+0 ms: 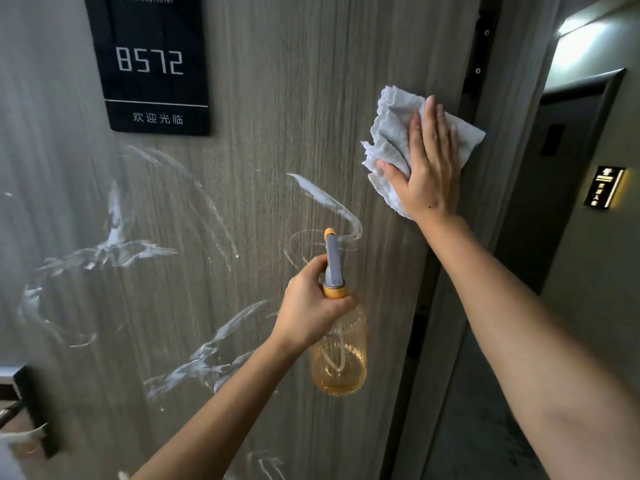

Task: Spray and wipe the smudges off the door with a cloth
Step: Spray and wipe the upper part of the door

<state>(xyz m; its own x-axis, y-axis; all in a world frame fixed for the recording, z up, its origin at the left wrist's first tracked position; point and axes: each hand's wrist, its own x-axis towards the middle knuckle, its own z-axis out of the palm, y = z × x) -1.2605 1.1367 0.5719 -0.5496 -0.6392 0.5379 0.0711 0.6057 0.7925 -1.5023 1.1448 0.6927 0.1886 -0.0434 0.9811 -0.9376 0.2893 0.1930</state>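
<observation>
A grey wood-grain door point(284, 98) fills the view, marked with several white smudges point(117, 247) across its lower half. My right hand point(427, 164) presses a crumpled white cloth point(391, 133) flat against the door near its right edge, fingers straight. My left hand point(311, 306) grips the neck of an amber spray bottle point(341, 358) with a grey and orange nozzle, which points up at a curved white smear point(329, 202).
A black room-number plate point(152, 60) hangs at the upper left of the door. A dark handle plate point(34, 410) sits at the lower left. The door's hinge edge point(481, 50) and frame are on the right, with a corridor and a lit sign point(604, 187) beyond.
</observation>
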